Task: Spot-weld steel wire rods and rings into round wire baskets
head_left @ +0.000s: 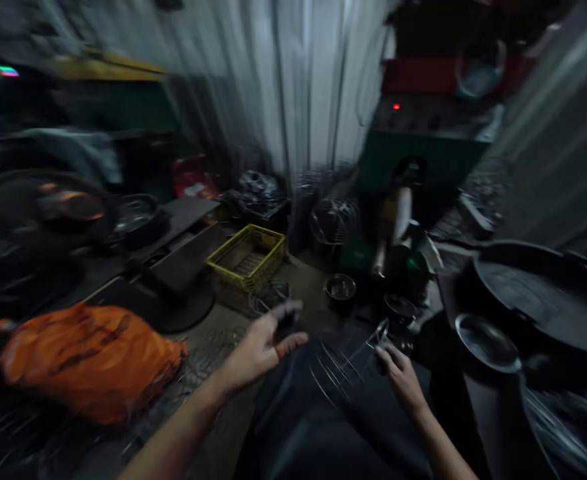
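Note:
My left hand (266, 343) reaches forward over the floor, fingers stretched and slightly apart, holding nothing that I can see. A round wire guard (268, 297) lies just beyond its fingertips. My right hand (398, 373) is closed on a curved wire grill piece (346, 363) that rests across my dark-trousered lap. The whole picture is smeared by motion.
A yellow plastic crate (247, 255) stands ahead on the floor. An orange sack (91, 360) lies at the left. Small metal bowls (340, 287) and a green machine (418, 160) stand ahead right. Large dark round pans (538, 293) fill the right side.

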Motion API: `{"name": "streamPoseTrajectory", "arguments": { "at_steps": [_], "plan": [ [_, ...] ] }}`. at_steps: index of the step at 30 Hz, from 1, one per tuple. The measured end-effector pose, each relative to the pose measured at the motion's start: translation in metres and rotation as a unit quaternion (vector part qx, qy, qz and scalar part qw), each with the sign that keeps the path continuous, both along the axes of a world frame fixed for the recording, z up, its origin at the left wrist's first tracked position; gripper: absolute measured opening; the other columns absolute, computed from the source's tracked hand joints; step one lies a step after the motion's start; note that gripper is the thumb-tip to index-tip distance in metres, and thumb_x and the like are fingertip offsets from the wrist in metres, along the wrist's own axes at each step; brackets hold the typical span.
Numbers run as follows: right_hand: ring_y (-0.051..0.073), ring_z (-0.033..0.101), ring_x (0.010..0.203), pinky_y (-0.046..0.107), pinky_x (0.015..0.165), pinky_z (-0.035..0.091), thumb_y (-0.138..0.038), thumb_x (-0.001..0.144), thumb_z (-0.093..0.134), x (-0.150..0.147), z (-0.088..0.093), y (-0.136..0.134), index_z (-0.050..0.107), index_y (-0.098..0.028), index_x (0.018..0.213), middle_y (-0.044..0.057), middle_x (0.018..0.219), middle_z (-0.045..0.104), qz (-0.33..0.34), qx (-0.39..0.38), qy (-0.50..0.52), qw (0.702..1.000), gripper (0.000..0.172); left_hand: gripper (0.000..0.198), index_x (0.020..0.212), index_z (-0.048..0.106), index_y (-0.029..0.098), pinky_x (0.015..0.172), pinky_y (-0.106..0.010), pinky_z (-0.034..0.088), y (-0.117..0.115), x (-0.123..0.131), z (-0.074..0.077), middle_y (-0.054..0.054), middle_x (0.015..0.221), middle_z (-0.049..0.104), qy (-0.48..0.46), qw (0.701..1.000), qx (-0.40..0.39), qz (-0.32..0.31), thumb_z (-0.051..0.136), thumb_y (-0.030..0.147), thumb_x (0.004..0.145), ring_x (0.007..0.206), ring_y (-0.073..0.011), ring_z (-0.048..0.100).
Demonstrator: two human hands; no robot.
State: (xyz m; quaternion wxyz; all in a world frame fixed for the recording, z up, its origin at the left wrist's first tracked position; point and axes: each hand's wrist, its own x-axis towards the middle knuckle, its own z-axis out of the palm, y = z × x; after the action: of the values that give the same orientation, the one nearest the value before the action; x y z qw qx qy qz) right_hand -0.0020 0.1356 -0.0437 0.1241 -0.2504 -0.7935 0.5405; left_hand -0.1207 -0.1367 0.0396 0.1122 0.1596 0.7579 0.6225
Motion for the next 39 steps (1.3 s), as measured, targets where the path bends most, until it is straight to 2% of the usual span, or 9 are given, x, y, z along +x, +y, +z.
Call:
{"name": "streamPoseTrajectory", "arguments": {
  "at_steps": [2, 4, 6, 9, 12, 15, 24, 31, 39],
  "plan": [
    [0.016, 0.051, 0.063, 0.024, 0.055, 0.041, -0.052, 0.069, 0.052, -0.001, -0.002, 0.003, 0.059, -0.018, 0.066, 0.003, 0.066, 0.057, 0.012, -0.029, 0.016, 0.999, 0.035, 0.025, 0.073, 0.067, 0.02, 0.067, -0.027, 0.041, 0.014, 0.01, -0.035, -0.003, 0.07, 0.066, -0.087, 0.973, -0.127, -0.171, 0.066, 0.041, 0.06, 0.072, -0.0204, 0.058],
    [0.012, 0.045, 0.056, 0.022, 0.051, 0.037, -0.049, 0.072, 0.052, 0.0, -0.007, 0.007, 0.056, -0.018, 0.064, 0.0, 0.06, 0.051, 0.024, -0.06, 0.034, 0.997, 0.033, 0.029, 0.061, 0.065, 0.019, 0.059, -0.025, 0.039, 0.022, 0.023, -0.071, -0.002, 0.059, 0.062, -0.161, 0.926, -0.206, -0.273, 0.059, 0.047, 0.065, 0.061, -0.018, 0.056],
    [0.01, 0.04, 0.053, 0.021, 0.049, 0.034, -0.047, 0.073, 0.052, 0.003, -0.013, 0.01, 0.054, -0.017, 0.064, -0.002, 0.056, 0.046, 0.03, -0.084, 0.051, 0.995, 0.031, 0.03, 0.073, 0.066, 0.018, 0.058, -0.023, 0.039, 0.033, 0.039, -0.098, -0.002, 0.069, 0.064, -0.242, 0.91, -0.162, -0.294, 0.061, 0.045, 0.063, 0.064, -0.0167, 0.055],
    [0.009, 0.038, 0.052, 0.021, 0.049, 0.031, -0.045, 0.073, 0.053, 0.004, -0.022, 0.013, 0.053, -0.017, 0.064, -0.003, 0.055, 0.043, 0.01, -0.116, 0.073, 0.991, 0.03, 0.044, 0.098, 0.061, 0.018, 0.061, -0.023, 0.04, 0.059, 0.057, -0.115, -0.004, 0.088, 0.064, -0.352, 0.904, 0.011, -0.241, 0.068, 0.039, 0.06, 0.071, -0.0146, 0.057],
    [0.009, 0.037, 0.051, 0.021, 0.048, 0.03, -0.046, 0.072, 0.055, 0.001, -0.026, 0.018, 0.053, -0.017, 0.063, -0.003, 0.055, 0.043, -0.03, -0.148, 0.094, 0.984, 0.03, 0.048, 0.1, 0.058, 0.017, 0.069, -0.025, 0.042, 0.087, 0.065, -0.114, -0.006, 0.085, 0.064, -0.397, 0.887, 0.171, -0.16, 0.073, 0.033, 0.057, 0.072, -0.0144, 0.059],
    [0.009, 0.035, 0.05, 0.021, 0.047, 0.028, -0.047, 0.071, 0.055, -0.006, -0.023, 0.022, 0.054, -0.017, 0.064, -0.004, 0.053, 0.041, -0.07, -0.161, 0.126, 0.977, 0.031, 0.047, 0.098, 0.056, 0.016, 0.065, -0.025, 0.043, 0.105, 0.066, -0.108, -0.003, 0.07, 0.063, -0.397, 0.883, 0.223, -0.114, 0.074, 0.028, 0.056, 0.061, -0.0128, 0.059],
    [0.01, 0.036, 0.052, 0.021, 0.047, 0.029, -0.048, 0.071, 0.053, -0.023, 0.005, 0.021, 0.055, -0.017, 0.063, -0.003, 0.054, 0.042, -0.114, -0.092, 0.163, 0.976, 0.032, 0.035, 0.088, 0.052, 0.019, 0.059, -0.021, 0.044, 0.127, 0.068, -0.103, 0.005, 0.068, 0.059, -0.359, 0.894, 0.265, -0.051, 0.071, 0.022, 0.06, 0.057, -0.0083, 0.056],
    [0.008, 0.035, 0.047, 0.021, 0.045, 0.029, -0.046, 0.072, 0.055, -0.038, 0.007, 0.023, 0.051, -0.017, 0.062, -0.004, 0.052, 0.039, -0.084, -0.183, 0.182, 0.963, 0.031, 0.03, 0.086, 0.05, 0.018, 0.055, -0.022, 0.043, 0.135, 0.058, -0.1, 0.002, 0.066, 0.06, -0.333, 0.897, 0.288, -0.044, 0.069, 0.024, 0.063, 0.056, -0.0092, 0.055],
    [0.007, 0.034, 0.046, 0.02, 0.042, 0.027, -0.042, 0.07, 0.059, -0.053, 0.005, 0.035, 0.053, -0.017, 0.063, -0.005, 0.051, 0.039, -0.079, -0.21, 0.183, 0.957, 0.028, 0.038, 0.087, 0.048, 0.018, 0.05, -0.021, 0.041, 0.139, 0.037, -0.09, 0.003, 0.063, 0.061, -0.362, 0.887, 0.28, -0.053, 0.071, 0.027, 0.059, 0.052, -0.0093, 0.053]
  ]
}}
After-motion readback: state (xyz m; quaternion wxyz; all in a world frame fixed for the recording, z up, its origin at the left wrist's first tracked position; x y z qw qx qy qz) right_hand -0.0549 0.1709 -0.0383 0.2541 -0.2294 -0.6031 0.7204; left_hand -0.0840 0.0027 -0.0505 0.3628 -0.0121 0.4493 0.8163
